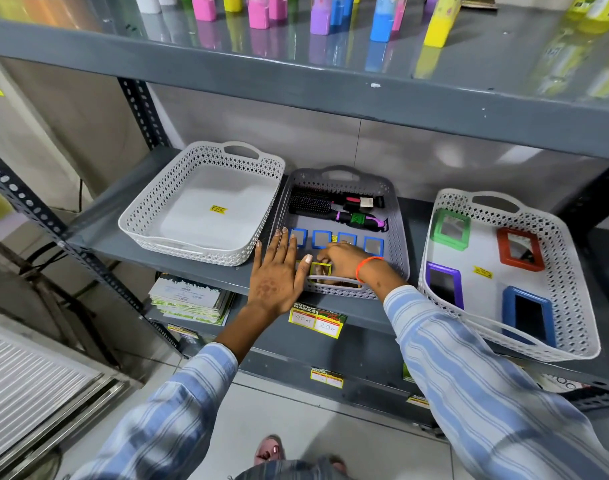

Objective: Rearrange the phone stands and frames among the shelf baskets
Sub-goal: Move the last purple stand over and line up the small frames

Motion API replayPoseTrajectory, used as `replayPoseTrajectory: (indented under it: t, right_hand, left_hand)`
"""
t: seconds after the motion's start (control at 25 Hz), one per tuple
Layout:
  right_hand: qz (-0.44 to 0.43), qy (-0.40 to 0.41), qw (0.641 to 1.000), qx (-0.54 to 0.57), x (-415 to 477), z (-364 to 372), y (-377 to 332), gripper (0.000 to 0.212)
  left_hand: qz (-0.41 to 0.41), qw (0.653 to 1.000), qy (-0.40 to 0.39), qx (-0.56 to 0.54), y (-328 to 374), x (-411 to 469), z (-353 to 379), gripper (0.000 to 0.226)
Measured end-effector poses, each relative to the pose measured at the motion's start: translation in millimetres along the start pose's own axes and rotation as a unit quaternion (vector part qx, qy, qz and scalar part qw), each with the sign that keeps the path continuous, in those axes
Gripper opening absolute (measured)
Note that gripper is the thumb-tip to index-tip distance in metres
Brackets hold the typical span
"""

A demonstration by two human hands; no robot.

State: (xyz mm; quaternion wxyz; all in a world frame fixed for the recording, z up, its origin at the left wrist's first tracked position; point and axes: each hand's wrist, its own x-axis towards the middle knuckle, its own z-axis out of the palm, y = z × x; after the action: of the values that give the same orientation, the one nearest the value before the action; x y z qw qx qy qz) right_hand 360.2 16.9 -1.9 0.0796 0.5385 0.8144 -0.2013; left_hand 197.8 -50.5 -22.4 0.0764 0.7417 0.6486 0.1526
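Note:
Three baskets stand on the middle shelf. The white left basket (157, 216) holds only a yellow price sticker. The grey middle basket (398, 244) holds hairbrushes (316, 202) at the back, a row of small blue frames (322, 239) and a small yellow frame (320, 270) near the front. My right hand (344, 259) is inside this basket, fingers closed on the yellow frame. Flat and spread, my left hand (278, 271) rests on the basket's front left corner. The white right basket (573, 244) holds green (450, 228), red (519, 249), purple (445, 284) and blue (529, 315) frames.
Coloured bottles (258, 12) stand on the upper shelf (330, 84), which overhangs the baskets. A stack of booklets (188, 299) lies on the lower shelf. Price labels (316, 320) stick to the shelf edge. A perforated post (36, 209) rises at left.

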Motion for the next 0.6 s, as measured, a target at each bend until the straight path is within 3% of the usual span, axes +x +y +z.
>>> replayPoseTrajectory:
  t: [0.16,0.32,0.6]
  right_hand:
    - [0.048,0.039,0.997,0.054,-1,-20,32,0.062]
    - [0.127,0.054,0.985,-0.103,-1,-25,66,0.048]
    - [0.127,0.044,0.984,-0.118,11,-16,71,0.032]
  left_hand:
    - [-0.002,1.000,-0.002,-0.005,-1,1,2,0.081]
    - [0.001,1.000,0.000,-0.007,-2,0,3,0.080]
    - [0.000,1.000,-0.001,-0.004,-1,0,2,0.081]
